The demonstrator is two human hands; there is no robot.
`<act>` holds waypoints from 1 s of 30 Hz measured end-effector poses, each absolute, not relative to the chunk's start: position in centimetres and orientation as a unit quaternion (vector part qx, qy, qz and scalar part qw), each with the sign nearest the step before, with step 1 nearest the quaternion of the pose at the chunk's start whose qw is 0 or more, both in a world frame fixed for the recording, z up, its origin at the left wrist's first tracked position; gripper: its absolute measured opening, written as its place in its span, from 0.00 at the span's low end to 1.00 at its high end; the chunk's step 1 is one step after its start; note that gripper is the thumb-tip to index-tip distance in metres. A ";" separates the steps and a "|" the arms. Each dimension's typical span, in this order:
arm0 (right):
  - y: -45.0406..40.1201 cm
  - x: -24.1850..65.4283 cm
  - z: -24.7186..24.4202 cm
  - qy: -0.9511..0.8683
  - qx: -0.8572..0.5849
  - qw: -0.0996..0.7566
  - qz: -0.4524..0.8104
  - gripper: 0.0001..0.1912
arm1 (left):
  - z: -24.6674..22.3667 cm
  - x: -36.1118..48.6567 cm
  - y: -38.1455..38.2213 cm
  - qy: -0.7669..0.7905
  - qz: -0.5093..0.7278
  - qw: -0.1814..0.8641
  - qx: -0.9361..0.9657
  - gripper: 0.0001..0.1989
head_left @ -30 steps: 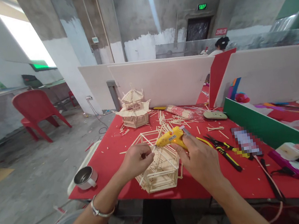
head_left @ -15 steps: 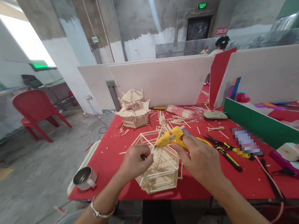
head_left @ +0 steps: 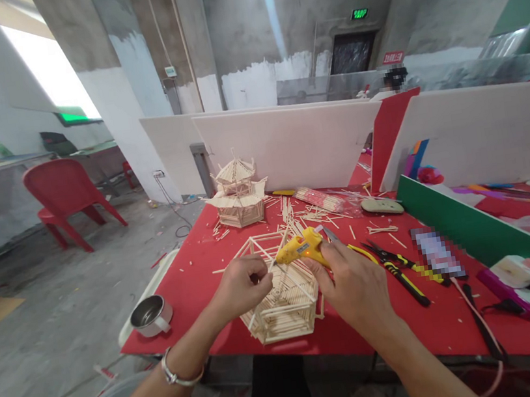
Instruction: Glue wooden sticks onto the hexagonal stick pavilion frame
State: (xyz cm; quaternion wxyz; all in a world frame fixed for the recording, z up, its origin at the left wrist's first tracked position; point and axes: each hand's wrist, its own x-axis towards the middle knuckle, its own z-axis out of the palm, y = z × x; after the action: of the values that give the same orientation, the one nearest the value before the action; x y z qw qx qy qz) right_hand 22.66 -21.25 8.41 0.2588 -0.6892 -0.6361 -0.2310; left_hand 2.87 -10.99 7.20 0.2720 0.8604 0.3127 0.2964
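Note:
In my right hand [head_left: 355, 281] is a yellow hot glue gun [head_left: 301, 246], its nozzle pointing left at my left fingertips. My left hand [head_left: 245, 286] is closed in a pinch on a thin wooden stick [head_left: 271, 266], mostly hidden by the fingers; the nozzle is at or very near this stick. Below both hands stands a six-sided frame of pale wooden sticks [head_left: 287, 323], open at the top with a slatted floor. A finished-looking stick pagoda [head_left: 239, 195] with tiered roofs stands farther back.
Loose sticks [head_left: 291, 211] and a bagged bundle [head_left: 319, 199] lie behind the frame. To the right are pliers [head_left: 405, 281], a phone-like blurred item [head_left: 437, 252], a power strip [head_left: 520, 294] and a green divider [head_left: 476, 228]. A metal cup [head_left: 151, 316] stands at the left edge.
The glue gun and my right hand have shifted very slightly left and down. My left hand stays in place.

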 end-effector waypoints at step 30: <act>-21.2 22.5 8.4 -0.625 -0.694 0.263 -0.242 0.21 | 7.3 2.9 -11.0 0.312 0.296 0.273 0.861 0.13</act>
State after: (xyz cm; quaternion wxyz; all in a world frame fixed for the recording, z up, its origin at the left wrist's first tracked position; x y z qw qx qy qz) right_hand 22.45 -21.20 8.39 0.2634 -0.6940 -0.6249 -0.2416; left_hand 2.91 -11.03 7.29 0.2730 0.8605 0.3123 0.2957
